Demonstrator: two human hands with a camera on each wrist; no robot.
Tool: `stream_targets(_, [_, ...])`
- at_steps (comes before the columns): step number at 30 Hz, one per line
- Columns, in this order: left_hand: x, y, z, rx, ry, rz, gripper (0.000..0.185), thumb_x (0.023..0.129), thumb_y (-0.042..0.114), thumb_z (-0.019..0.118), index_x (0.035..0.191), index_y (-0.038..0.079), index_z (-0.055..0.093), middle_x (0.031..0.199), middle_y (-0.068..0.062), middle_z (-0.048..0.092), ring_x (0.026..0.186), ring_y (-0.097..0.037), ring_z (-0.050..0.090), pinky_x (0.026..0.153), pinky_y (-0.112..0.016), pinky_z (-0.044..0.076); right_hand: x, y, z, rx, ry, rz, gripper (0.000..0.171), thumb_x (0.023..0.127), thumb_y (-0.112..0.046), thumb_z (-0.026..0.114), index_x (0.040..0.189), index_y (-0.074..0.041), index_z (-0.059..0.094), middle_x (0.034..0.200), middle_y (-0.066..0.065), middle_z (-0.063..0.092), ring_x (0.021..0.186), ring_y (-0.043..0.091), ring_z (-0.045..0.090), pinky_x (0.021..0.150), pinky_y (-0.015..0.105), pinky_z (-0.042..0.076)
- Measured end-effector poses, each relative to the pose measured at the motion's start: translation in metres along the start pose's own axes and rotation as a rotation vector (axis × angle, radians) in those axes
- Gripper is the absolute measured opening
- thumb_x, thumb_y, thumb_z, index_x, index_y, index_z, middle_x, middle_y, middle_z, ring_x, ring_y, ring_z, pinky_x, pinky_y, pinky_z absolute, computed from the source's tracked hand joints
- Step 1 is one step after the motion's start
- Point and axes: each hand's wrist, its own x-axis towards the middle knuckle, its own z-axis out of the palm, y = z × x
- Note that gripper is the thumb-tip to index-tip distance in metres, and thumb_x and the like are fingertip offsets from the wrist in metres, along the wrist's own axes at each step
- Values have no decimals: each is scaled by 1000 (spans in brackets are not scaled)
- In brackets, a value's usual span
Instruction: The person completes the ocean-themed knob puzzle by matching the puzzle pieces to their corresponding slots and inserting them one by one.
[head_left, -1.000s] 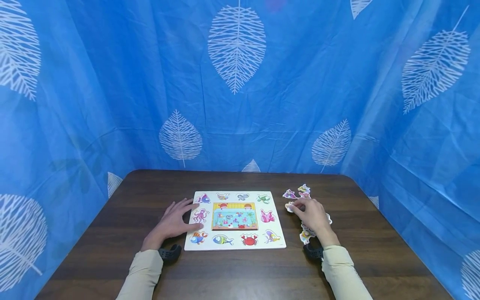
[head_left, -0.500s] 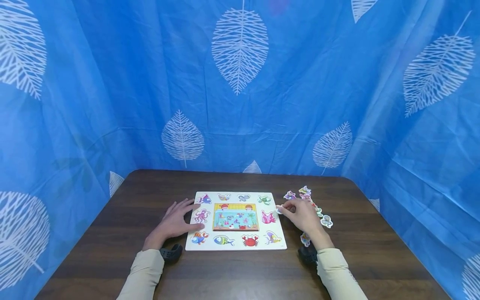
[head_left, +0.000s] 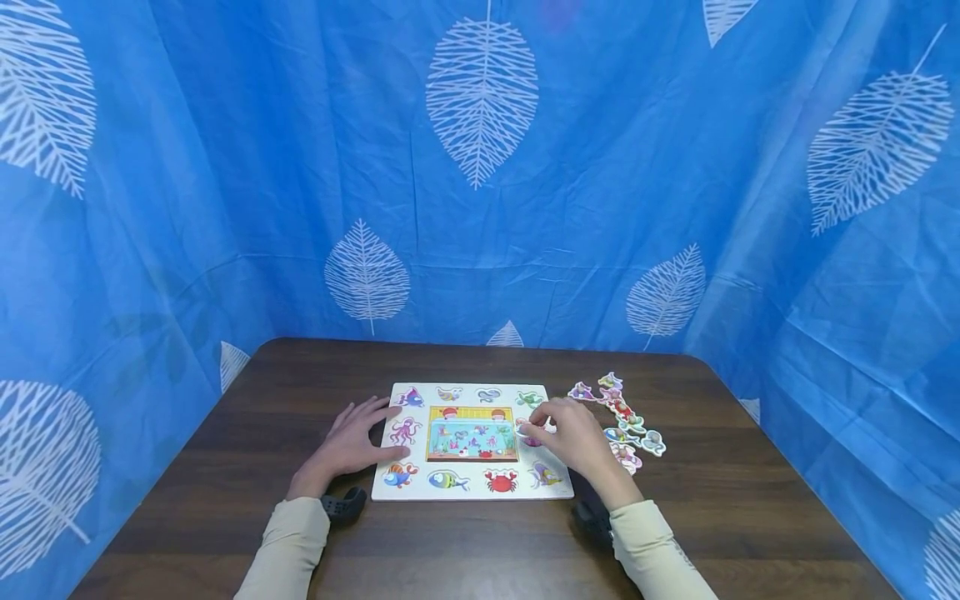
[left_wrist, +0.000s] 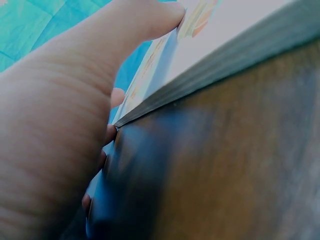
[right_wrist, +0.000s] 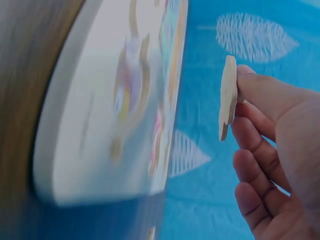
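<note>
A white wooden puzzle board (head_left: 474, 492) lies flat on the table, with sea animal pictures around a framed aquarium picture. Over its left edge spreads my left hand (head_left: 348, 442); thumb and index finger rest on top, while the other fingertips sit along the side in the left wrist view. Above the board's right part, my right hand (head_left: 576, 437) pinches a thin wooden puzzle piece (right_wrist: 228, 92) between thumb and fingers. The piece is edge-on in the right wrist view, so its picture is hidden. It hovers apart from the board there, near the pink coral picture.
Several loose puzzle pieces (head_left: 621, 407) lie in a cluster on the brown table (head_left: 420, 550), right of the board. Black wrist straps (head_left: 343, 506) sit at both wrists. A blue curtain (head_left: 570, 208) with white leaves hangs behind and beside the table.
My right hand has picked the puzzle piece from the cluster and carried it left, over the board's right side. My left hand keeps its place on the board.
</note>
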Motion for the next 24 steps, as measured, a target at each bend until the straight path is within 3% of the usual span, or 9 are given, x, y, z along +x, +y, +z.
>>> stream_targets(3, [-1, 0, -1, -6, 3, -8, 90, 80, 61, 78, 152, 15, 50, 163, -22, 37, 153, -49, 24, 124, -69, 11, -1, -13, 4, -2, -1, -31, 17, 86, -40, 84, 86, -24, 78, 86, -12, 71, 79, 8, 57, 70, 29, 49])
stream_targets(12, [-2, 4, -2, -4, 3, -12, 90, 80, 60, 79, 152, 14, 50, 163, -21, 38, 152, -49, 24, 124, -69, 11, -3, -46, 23, -5, -52, -145, 17, 88, -40, 83, 87, -25, 76, 82, -15, 69, 70, 4, 53, 64, 22, 47])
stream_targets(24, [-2, 2, 1, 5, 12, -17, 87, 80, 61, 78, 150, 15, 53, 162, -21, 39, 153, -46, 25, 124, -69, 12, -2, -82, 44, 70, -104, -250, 18, 89, -39, 82, 88, -23, 76, 79, -15, 69, 68, -1, 49, 62, 17, 44])
